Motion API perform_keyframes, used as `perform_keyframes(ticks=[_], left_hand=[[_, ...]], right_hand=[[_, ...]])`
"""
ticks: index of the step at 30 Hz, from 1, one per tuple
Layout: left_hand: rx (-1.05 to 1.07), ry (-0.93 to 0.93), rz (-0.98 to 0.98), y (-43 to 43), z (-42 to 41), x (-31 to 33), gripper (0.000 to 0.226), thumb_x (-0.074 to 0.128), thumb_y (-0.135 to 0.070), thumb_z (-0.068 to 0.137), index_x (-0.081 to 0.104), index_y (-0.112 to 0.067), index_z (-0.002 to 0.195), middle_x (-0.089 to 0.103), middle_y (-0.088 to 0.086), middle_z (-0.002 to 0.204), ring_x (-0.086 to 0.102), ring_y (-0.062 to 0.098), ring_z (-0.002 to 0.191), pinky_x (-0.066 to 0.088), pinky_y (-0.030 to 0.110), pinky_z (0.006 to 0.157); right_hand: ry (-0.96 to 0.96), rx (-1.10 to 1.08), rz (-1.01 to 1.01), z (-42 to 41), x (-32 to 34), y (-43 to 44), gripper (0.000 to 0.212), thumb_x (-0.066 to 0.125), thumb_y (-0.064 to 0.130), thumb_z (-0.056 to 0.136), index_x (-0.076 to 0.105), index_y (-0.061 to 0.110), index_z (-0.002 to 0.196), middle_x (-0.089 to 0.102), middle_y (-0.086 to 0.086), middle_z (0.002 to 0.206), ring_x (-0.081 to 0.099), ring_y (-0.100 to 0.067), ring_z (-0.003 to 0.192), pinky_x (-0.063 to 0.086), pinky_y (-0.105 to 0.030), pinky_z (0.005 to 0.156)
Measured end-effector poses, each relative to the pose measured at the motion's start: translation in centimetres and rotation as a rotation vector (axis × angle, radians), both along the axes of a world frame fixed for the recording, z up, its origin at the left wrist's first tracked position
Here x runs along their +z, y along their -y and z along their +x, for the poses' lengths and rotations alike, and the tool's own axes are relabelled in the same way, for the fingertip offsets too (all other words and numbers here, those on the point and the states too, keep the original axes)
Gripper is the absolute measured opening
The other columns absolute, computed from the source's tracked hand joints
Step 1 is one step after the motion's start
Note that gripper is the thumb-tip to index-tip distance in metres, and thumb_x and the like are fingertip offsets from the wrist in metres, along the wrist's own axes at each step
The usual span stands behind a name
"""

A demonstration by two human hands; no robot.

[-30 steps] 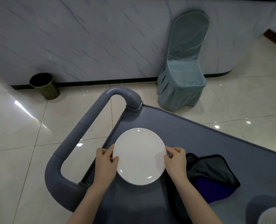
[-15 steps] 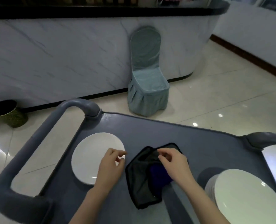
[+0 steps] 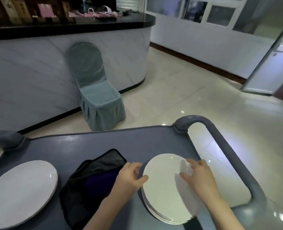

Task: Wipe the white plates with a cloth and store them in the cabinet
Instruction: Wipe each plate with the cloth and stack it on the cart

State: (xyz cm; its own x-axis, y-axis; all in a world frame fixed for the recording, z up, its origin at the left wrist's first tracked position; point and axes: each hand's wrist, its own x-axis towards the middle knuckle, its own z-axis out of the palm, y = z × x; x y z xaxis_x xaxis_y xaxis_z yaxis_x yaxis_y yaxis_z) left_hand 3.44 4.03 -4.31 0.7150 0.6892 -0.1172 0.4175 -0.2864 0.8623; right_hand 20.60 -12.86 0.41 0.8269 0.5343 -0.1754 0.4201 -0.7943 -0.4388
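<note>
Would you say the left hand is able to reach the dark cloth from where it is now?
Probably yes: the left hand rests at the stack of plates, right beside the dark cloth, with nothing between them.

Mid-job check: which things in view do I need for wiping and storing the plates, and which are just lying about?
Part of the job:
- stack of white plates, with left hand and right hand on it
- single white plate
- dark cloth
- grey cart carrying them

Just lying about:
- covered chair
- marble counter
- pink items on it
</note>
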Motion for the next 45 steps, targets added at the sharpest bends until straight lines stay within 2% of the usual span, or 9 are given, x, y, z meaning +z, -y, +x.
perform_keyframes(ticks=[3,12,20,29,35,37,40,43,45], left_hand=[[-0.007,-0.094,0.013,1.5,1.3,-0.1,0.042,0.074,-0.028,0.077,0.058,-0.028,0.116,0.049,-0.004,0.091,0.051,0.005,0.079,0.042,0.020,0.073],[0.044,-0.135,-0.075,2.6,2.2,0.0,0.047,0.072,-0.011,0.075,0.056,-0.032,0.113,0.060,0.005,0.092,0.059,0.017,0.085,0.052,0.031,0.077],[0.083,-0.082,-0.198,1.9,1.0,-0.2,0.048,0.075,-0.007,0.072,0.059,-0.039,0.104,0.064,0.000,0.078,0.065,0.018,0.083,0.054,0.031,0.073],[0.195,0.139,-0.441,-2.2,-1.9,1.5,0.038,0.068,-0.002,0.083,0.070,-0.028,0.110,0.067,0.005,0.081,0.066,0.021,0.081,0.056,0.033,0.076],[0.259,0.280,-0.535,-6.0,-5.1,1.8,0.031,0.048,-0.011,0.100,0.072,-0.026,0.112,0.076,-0.002,0.096,0.071,0.020,0.089,0.059,0.031,0.072],[0.276,0.208,-0.449,-7.3,-6.0,0.9,0.028,0.050,-0.011,0.100,0.070,-0.022,0.116,0.076,0.000,0.094,0.071,0.018,0.089,0.059,0.031,0.079],[0.162,-0.159,0.048,-9.7,-7.7,-1.9,0.038,0.065,-0.022,0.091,0.060,-0.024,0.129,0.064,-0.006,0.107,0.060,0.010,0.101,0.048,0.029,0.097],[-0.038,-0.434,0.289,-10.8,-9.1,-4.4,0.054,0.069,-0.042,0.084,0.052,-0.028,0.134,0.051,-0.006,0.121,0.047,0.013,0.114,0.042,0.028,0.098],[-0.111,-0.495,0.355,-11.2,-9.6,-5.5,0.040,0.070,-0.045,0.082,0.059,-0.031,0.118,0.049,-0.010,0.113,0.047,0.011,0.109,0.042,0.025,0.091]], right_hand=[[-0.016,-0.037,-0.029,0.9,-0.7,2.0,0.057,0.074,0.034,0.083,0.053,0.025,0.135,0.043,-0.003,0.108,0.051,-0.026,0.107,0.049,-0.036,0.089],[-0.196,-0.099,0.008,1.9,-1.9,3.3,0.068,0.072,0.025,0.079,0.045,0.038,0.140,0.040,0.000,0.108,0.056,-0.023,0.086,0.045,-0.027,0.080],[-0.250,-0.177,0.060,1.9,-1.7,2.8,0.061,0.075,0.026,0.077,0.054,0.017,0.134,0.064,-0.006,0.111,0.059,-0.026,0.105,0.048,-0.031,0.085],[-0.524,-0.275,0.588,-0.9,-1.5,-2.5,0.025,0.071,0.016,0.085,0.069,0.021,0.109,0.074,0.004,0.093,0.072,-0.017,0.083,0.056,-0.033,0.069],[-0.788,-0.341,0.783,-3.8,-2.9,-6.7,0.023,0.056,0.024,0.099,0.064,0.023,0.121,0.074,-0.002,0.112,0.072,-0.027,0.099,0.056,-0.051,0.091],[-0.773,-0.381,0.774,-4.3,-3.2,-7.6,0.024,0.053,0.027,0.100,0.065,0.022,0.120,0.073,-0.002,0.113,0.072,-0.027,0.099,0.056,-0.050,0.092],[-0.754,-0.423,0.744,-4.7,-3.3,-8.2,0.021,0.055,0.030,0.099,0.069,0.022,0.112,0.075,-0.002,0.109,0.072,-0.028,0.099,0.055,-0.051,0.091],[-0.754,-0.459,0.746,-4.9,-3.4,-8.3,0.019,0.061,0.032,0.096,0.071,0.020,0.107,0.077,0.000,0.101,0.075,-0.024,0.090,0.058,-0.039,0.074],[-0.749,-0.474,0.741,-5.3,-3.4,-8.4,0.018,0.063,0.033,0.095,0.072,0.021,0.104,0.078,0.003,0.097,0.076,-0.020,0.086,0.057,-0.034,0.068]])
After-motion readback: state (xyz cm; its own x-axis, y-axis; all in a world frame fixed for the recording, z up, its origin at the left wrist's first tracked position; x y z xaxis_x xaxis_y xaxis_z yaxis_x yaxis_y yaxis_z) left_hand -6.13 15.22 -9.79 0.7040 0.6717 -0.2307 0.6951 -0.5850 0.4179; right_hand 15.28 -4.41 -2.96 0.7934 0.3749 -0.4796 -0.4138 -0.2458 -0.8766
